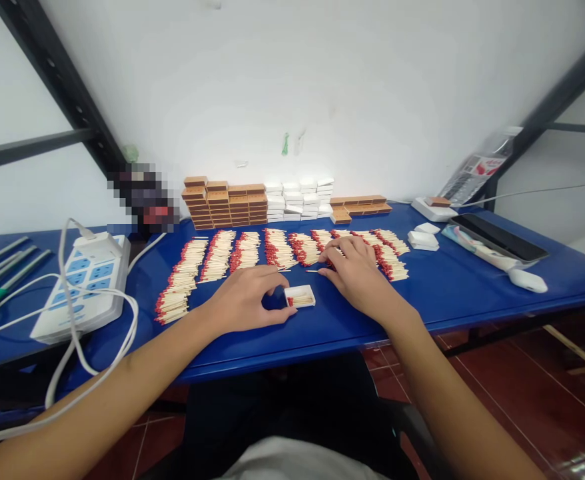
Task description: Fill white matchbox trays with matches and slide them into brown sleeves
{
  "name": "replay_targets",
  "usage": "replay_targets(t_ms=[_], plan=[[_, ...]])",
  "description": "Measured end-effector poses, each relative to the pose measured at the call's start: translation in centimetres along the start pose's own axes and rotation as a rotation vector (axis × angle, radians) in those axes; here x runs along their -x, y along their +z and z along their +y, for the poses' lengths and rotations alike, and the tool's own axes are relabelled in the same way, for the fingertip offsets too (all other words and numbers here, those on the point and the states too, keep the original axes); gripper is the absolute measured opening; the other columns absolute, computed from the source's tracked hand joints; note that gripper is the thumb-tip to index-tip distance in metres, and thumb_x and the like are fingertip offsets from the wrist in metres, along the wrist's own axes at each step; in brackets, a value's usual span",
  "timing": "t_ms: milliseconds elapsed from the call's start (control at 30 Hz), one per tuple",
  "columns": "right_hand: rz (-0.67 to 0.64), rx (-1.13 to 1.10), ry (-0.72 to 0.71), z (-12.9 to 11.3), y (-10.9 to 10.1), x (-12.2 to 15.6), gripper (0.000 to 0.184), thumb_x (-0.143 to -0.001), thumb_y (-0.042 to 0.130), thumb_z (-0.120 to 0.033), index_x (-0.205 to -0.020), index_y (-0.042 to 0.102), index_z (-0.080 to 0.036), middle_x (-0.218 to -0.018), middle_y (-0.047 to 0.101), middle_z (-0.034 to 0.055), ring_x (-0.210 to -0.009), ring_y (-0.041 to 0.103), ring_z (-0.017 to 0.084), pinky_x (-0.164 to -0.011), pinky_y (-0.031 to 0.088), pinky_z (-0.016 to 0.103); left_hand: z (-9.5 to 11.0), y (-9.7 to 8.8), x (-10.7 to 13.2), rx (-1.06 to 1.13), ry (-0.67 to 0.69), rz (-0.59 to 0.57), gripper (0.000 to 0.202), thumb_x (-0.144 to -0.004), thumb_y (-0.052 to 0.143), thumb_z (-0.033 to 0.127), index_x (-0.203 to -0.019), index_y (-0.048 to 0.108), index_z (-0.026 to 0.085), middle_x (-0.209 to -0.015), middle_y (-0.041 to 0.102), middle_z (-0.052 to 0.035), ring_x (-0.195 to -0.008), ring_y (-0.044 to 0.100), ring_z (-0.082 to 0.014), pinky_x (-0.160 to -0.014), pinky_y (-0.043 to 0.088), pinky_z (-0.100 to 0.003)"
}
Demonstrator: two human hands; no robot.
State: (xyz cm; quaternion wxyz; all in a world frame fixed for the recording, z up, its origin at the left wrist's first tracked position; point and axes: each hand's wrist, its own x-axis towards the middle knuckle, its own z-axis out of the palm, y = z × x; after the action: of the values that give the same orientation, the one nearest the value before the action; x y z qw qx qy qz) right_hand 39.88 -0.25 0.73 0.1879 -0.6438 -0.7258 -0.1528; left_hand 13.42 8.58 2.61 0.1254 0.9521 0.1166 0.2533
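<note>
Head view — hands: left (245, 299) curled beside tray (300, 296), right (355, 270) flat on matches (332, 248).

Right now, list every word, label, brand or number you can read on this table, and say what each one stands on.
No text here can be read.
Clear packet: red and white label, too blurred.
Power strip: marks by the blue sockets, too small.
Brown matchbox sleeves: any print is too small.
Pixelated object: masked, nothing legible.
White tray at the left hand: no print shows.
</note>
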Motion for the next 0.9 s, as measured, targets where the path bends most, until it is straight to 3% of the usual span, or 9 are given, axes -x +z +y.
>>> replay_targets(t_ms=[433, 900], plan=[[-0.021, 0.006, 0.029, -0.41, -0.16, 0.02, 0.023, -0.107, 0.057, -0.026, -0.123, 0.074, -0.020, -0.136, 0.066, 0.0187, -0.132, 0.051, 0.039, -0.108, 0.044, 0.059, 0.09, -0.05, -0.03, 0.002, 0.002, 0.007, 0.023, -0.091, 0.082, 0.039, -0.100, 0.071, 0.021, -0.080, 0.063, 0.0022, -0.070, 0.059, -0.0151, -0.063, 0.043, -0.028], [0.029, -0.062, 0.007, -0.17, -0.25, 0.18, 0.012, -0.105, 0.061, -0.027, -0.108, 0.070, -0.020, -0.128, 0.067, 0.0168, -0.128, 0.051, 0.037, -0.106, 0.044, 0.055, -0.07, 0.05, -0.01, 0.001, 0.011, 0.015, 0.022, -0.092, 0.080, 0.041, -0.100, 0.071, 0.022, -0.080, 0.063, 0.0023, -0.070, 0.061, -0.0151, -0.063, 0.044, -0.029]])
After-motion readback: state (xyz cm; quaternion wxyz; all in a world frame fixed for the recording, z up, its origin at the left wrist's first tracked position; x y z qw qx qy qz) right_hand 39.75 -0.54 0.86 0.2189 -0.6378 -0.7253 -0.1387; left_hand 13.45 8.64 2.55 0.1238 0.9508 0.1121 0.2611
